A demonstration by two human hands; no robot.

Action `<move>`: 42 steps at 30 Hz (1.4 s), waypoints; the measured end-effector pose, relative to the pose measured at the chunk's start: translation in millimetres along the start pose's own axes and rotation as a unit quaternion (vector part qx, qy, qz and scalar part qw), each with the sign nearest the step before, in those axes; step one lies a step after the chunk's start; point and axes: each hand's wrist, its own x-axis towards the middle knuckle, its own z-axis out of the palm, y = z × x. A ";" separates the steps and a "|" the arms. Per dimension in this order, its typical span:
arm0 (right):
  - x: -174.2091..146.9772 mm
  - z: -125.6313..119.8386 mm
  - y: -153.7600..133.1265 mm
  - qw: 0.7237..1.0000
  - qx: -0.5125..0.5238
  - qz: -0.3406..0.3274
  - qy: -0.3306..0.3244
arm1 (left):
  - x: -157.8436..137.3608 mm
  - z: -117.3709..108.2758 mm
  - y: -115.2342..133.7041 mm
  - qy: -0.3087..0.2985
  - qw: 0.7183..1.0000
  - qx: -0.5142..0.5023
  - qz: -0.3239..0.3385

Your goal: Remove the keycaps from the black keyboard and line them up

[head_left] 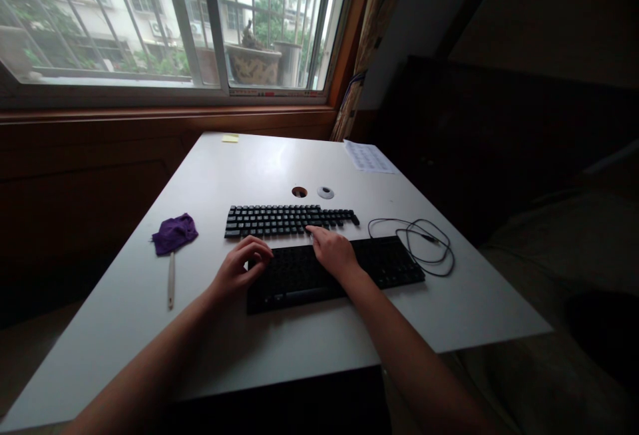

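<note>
A black keyboard (294,282) lies on the white table in front of me, its key area dark and hard to make out. Just behind it, black keycaps (269,217) are laid out in rows like a keyboard layout. My left hand (242,265) is curled at the keyboard's upper left corner, thumb and fingers gripping around there. My right hand (332,249) reaches across the keyboard to the front row of keycaps. Its index finger and thumb are pinched at a keycap there, mostly hidden by the fingers.
A purple cloth (174,233) and a light-coloured stick-like tool (171,282) lie on the left. A coiled black cable (439,259) is to the right. Farther back are a cable hole (299,192), its round cover (325,192), printed paper (369,157) and yellow sticky notes (230,138).
</note>
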 end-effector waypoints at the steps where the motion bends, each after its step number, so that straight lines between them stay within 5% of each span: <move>1: -0.1 0.3 0.1 1.000 0.001 0.000 0.001 | 0.0 -0.1 -0.1 0.000 1.000 0.000 0.000; 17: -2.3 -11.0 16.7 0.993 0.015 0.020 0.111 | -0.7 0.2 -1.2 0.001 1.000 0.011 -0.003; 23: -7.1 -7.2 35.7 0.995 0.012 0.013 0.094 | -0.8 -0.1 -2.4 0.000 1.000 0.017 0.003; 42: -10.7 -7.2 24.2 0.999 -0.016 0.014 0.039 | -0.2 0.4 -2.4 -0.009 0.999 0.030 0.013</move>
